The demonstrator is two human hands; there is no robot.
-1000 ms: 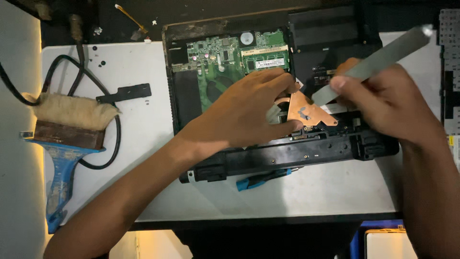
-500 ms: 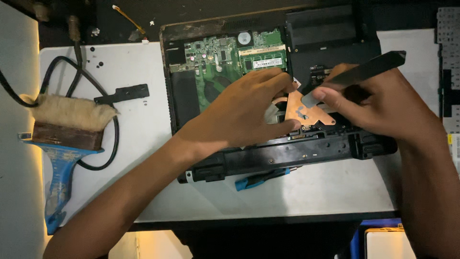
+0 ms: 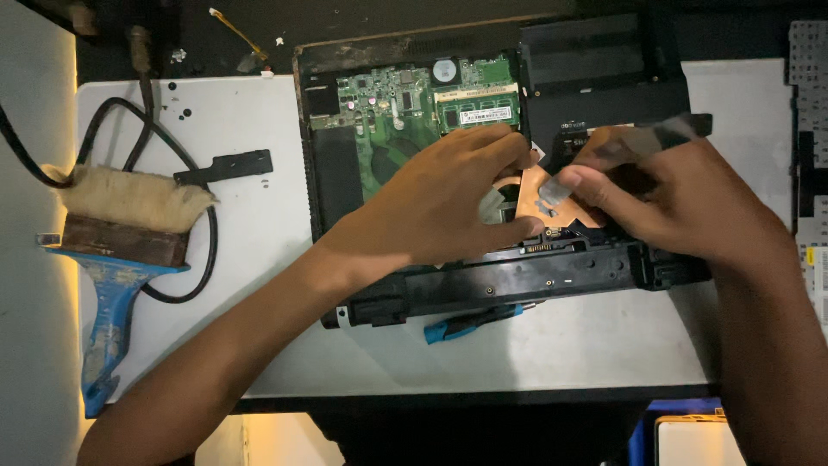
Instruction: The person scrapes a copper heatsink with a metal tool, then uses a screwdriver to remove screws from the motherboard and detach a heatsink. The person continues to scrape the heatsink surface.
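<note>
While both forearms reach in from the near edge of the white table (image 3: 216,112), the hands meet over the opened laptop (image 3: 500,173).

Left hand (image 3: 440,203): palm down, wrist angled up and to the right, fingers curled and bunched; the fingertips press on the left edge of the copper heat plate (image 3: 539,194), so it is nearly closed and steadies that plate.

Right hand (image 3: 681,207): comes in from the right, knuckles up, fingers folded around a flat grey scraper (image 3: 655,138); the thumb lies along the blade near the plate. The grip is tight and closed around the tool.

Scraper: blurred, slanting from upper right down to the left, its lower end at the copper plate.

Copper heat plate: sits inside the laptop, just right of the green circuit board (image 3: 405,103), between the two hands, with a grey smear on it.

Laptop: lies open-bellied across the table, its black hinge edge toward the person.

Brush (image 3: 121,233): wide, pale bristles, blue handle, well apart at the left, beside a looped black cable (image 3: 164,164).

Blue-handled tool (image 3: 470,324): on the table just below the laptop edge, untouched.
</note>
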